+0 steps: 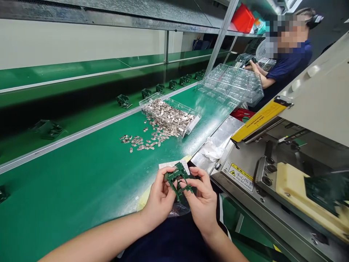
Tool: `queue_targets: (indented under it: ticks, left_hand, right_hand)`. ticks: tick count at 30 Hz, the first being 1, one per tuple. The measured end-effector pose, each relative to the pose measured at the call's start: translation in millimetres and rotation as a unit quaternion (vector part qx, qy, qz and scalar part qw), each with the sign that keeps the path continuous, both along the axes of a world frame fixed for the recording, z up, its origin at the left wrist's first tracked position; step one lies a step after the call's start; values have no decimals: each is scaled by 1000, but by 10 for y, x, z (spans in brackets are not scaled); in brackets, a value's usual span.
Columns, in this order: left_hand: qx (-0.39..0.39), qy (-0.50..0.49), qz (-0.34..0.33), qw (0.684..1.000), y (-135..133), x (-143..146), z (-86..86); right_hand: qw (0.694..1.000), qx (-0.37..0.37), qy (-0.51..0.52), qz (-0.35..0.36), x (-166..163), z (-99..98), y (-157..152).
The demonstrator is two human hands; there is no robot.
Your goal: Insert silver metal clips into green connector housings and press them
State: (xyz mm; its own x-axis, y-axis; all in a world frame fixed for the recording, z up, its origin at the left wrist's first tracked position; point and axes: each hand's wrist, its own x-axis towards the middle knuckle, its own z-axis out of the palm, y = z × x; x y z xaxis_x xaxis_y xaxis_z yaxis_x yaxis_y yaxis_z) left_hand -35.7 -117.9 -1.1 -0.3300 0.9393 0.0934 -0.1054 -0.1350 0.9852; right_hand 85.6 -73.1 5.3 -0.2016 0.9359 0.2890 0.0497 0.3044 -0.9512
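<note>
Both my hands are closed around a dark green plastic frame with cut-outs, held in front of my body at the bench edge. My left hand grips its left side, with the thumb low and a finger at the top. At its right side, my right hand pinches near the middle and lower edge; any small part between those fingertips is too small to make out. Beyond the hands, small silvery metal pieces fill a clear plastic tray and spill out over its near side onto the green bench top.
Similar green frames stand in a row on the belt behind a metal rail. To the right is a machine with a warning label. Clear blister trays lie farther back, beside a co-worker in dark blue.
</note>
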Motion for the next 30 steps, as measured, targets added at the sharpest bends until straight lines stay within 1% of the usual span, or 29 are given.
queue_targets:
  ticks: [5,7,12,14,17,20,22,25,27,28,30]
  left_hand:
    - [33,24,-22,999,-51,64,28]
    - [40,22,-22,999,-60,103,27]
    - [45,42,2,998,-43,216,24]
    - [45,47,1,998,-32,262,30]
    - [36,52,0,998,-22,336,44]
    - [37,69,9,997,-9,418,63]
    - [38,79,15,996,13,465,76]
    - [32,69,5,997,67,500,94]
    - [24,67,-28,997,111,502,120]
    - [21,79,-55,995,136,501,146]
    - [21,128,-148,981,199,508,240]
  right_hand:
    - [999,-22,-2,-24,-45,14,-87]
    - [998,-41,31,-30,-50,13,-117]
    - [986,-83,138,-36,-73,-38,-169]
    - [980,-88,170,-53,-79,-75,-185]
    - [976,-77,186,-83,-81,-132,-210]
    - [973,-56,208,-81,-66,-172,-222]
    - [972,-63,213,-71,-20,-187,-203]
    - [978,-83,187,-38,171,-164,-114]
    - [987,-60,147,-3,404,-92,-26]
    - [993,-38,115,16,551,-33,17]
    - [998,14,31,46,892,120,74]
